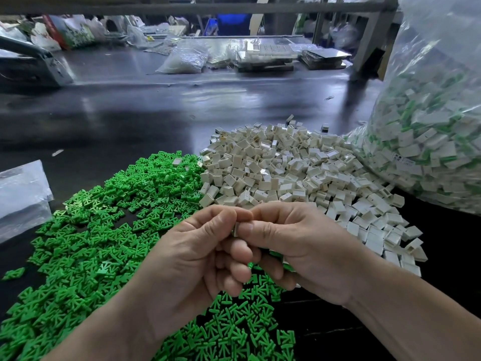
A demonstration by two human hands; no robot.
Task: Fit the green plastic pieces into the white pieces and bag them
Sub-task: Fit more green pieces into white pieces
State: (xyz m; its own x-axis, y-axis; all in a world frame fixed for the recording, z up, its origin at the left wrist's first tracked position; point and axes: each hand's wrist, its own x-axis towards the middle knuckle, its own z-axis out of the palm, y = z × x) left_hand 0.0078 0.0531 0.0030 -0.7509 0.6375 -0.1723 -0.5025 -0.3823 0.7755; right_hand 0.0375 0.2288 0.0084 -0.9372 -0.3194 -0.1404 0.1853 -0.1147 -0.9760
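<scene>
A dark, glossy table point(130, 113) fills the frame, streaked with reflected light. At its far edge, along the top of the frame, lie clear bags and flat trays in a cluttered workshop.

Along the right edge of the frame stands a big clear plastic bag point(429, 126), crinkled and packed with white blocks showing green inserts.

The green pieces point(104, 217) spread in a loose heap across the lower left. They are flat, matte and fan-shaped with ribs, and point every way. The white pieces point(286, 173) are heaped right of centre: small, smooth, boxy shells, some showing an open slot, tumbled at all angles.

A flat clear bag point(20, 194) lies at the left edge.

Low in the middle, the left hand point(197, 256) and right hand point(294, 246) meet with their fingertips pinching a pale piece point(235, 227) between them. Only an upright sliver of it shows, so I cannot tell which way it points.
</scene>
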